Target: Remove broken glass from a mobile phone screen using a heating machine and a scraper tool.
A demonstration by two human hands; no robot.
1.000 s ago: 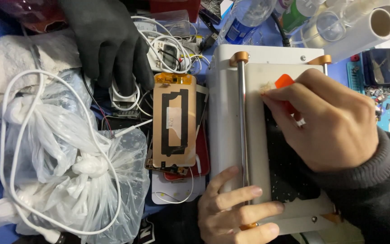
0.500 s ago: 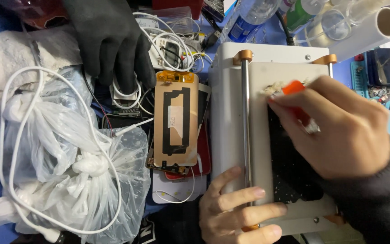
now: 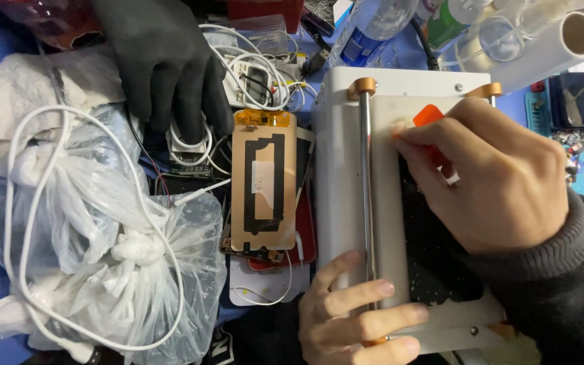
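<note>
The right hand [image 3: 491, 179] was closed narrowly around an orange scraper [image 3: 429, 116], of which only the top end showed above the fingers. It lay over a dark panel [image 3: 441, 270] on the flat bed of a white machine [image 3: 336, 176], the scraper tip set at the panel's 12 o'clock edge beside a pale smear. The left hand [image 3: 353, 318], at 7 o'clock from the right, held nothing; its fingers were spread across the machine's lower edge and lay over the foot of a metal rod [image 3: 366, 196]. That rod ran upright along the bed just beside the panel at 9 o'clock, capped in copper at the top.

At 9 o'clock of the machine, touching its side, a tan phone back [image 3: 263, 182] with a black outline lay atop a stack of other phones. At 10 o'clock a black glove [image 3: 163, 61] rested over a tangle of white cables [image 3: 251, 74]; whether a hand filled it could not be told. At 8 o'clock lay knotted clear plastic bags [image 3: 103, 270], looped by a white cord. At 1 o'clock stood bottles [image 3: 373, 27] and a cardboard tube [image 3: 579, 32].
</note>
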